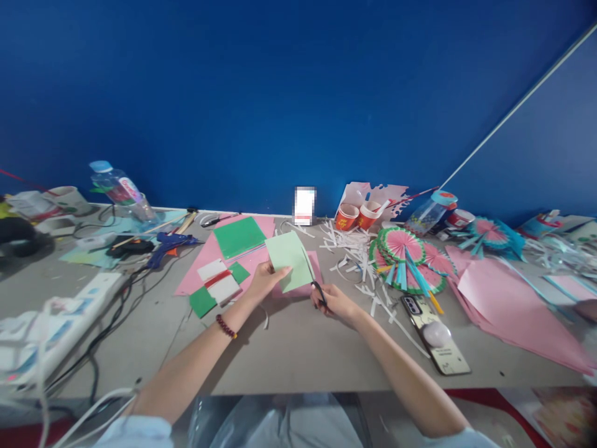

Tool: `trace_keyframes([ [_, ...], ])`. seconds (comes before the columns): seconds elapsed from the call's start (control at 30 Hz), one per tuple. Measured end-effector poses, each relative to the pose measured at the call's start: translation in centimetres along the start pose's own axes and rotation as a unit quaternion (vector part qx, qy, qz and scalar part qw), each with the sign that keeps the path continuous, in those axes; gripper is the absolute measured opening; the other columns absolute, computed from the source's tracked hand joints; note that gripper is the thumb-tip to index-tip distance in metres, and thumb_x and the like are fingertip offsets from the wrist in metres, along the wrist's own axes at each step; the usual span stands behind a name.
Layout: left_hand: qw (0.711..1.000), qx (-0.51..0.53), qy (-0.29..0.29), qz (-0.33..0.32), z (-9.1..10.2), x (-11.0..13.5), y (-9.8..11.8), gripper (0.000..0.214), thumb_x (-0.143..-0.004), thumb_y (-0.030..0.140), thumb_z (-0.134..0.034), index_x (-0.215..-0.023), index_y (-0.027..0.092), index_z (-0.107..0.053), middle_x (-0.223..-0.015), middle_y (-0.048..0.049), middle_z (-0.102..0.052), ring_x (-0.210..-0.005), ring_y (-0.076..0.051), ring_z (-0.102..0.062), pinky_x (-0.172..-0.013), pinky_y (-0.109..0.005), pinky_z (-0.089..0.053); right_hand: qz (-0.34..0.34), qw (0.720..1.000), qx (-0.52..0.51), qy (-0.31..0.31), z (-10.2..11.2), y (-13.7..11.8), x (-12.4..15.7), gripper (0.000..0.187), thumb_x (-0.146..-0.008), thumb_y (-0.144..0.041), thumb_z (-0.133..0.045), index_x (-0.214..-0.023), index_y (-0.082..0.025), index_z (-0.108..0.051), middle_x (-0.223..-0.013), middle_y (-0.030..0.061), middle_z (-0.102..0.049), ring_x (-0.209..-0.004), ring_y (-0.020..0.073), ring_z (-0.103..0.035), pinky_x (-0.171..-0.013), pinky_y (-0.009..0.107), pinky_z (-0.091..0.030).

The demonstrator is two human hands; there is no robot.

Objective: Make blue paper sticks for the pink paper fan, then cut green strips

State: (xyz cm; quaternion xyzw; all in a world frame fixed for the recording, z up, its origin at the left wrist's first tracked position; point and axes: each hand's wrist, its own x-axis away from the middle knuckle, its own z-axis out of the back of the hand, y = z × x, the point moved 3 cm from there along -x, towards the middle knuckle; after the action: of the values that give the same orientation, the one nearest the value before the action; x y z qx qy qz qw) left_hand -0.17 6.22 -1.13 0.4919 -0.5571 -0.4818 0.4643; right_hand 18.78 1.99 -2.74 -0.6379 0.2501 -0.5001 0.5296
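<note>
My left hand point(263, 280) pinches the lower left edge of a pale green sheet of paper point(289, 260), holding it up above the grey table point(289, 348). My right hand point(333, 302) grips black-handled scissors point(316, 283), whose blades run along the sheet's right edge. A red bead bracelet point(226, 326) sits on my left wrist. Under the sheet lies a large pink paper point(208, 258) with a dark green sheet point(239, 236) on top.
White paper strips point(354, 246) litter the table behind. Pink and teal paper fans point(405, 258), a phone point(436, 336), two orange cups point(357, 216) and pink sheets point(508, 305) lie right. A glue gun point(170, 242), bottle point(116, 186), power strip point(69, 317) and cables lie left.
</note>
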Motion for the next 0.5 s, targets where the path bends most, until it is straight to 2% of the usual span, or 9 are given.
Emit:
trace_keyframes([
  [0.5,1.000,-0.016,-0.004,-0.006,0.19,-0.14,-0.32,0.042,-0.056,0.044,-0.077,-0.083,0.012,-0.072,-0.084,-0.0105,-0.073,-0.074,-0.025,-0.066,-0.065,-0.032,-0.052,-0.001,1.000,0.010,0.011,-0.10,-0.11,0.07,0.043,-0.077,-0.055,-0.051,-0.058,-0.017,-0.046,-0.046,-0.0065,-0.040,-0.036,0.0030,-0.027,-0.035,0.017,-0.018],
])
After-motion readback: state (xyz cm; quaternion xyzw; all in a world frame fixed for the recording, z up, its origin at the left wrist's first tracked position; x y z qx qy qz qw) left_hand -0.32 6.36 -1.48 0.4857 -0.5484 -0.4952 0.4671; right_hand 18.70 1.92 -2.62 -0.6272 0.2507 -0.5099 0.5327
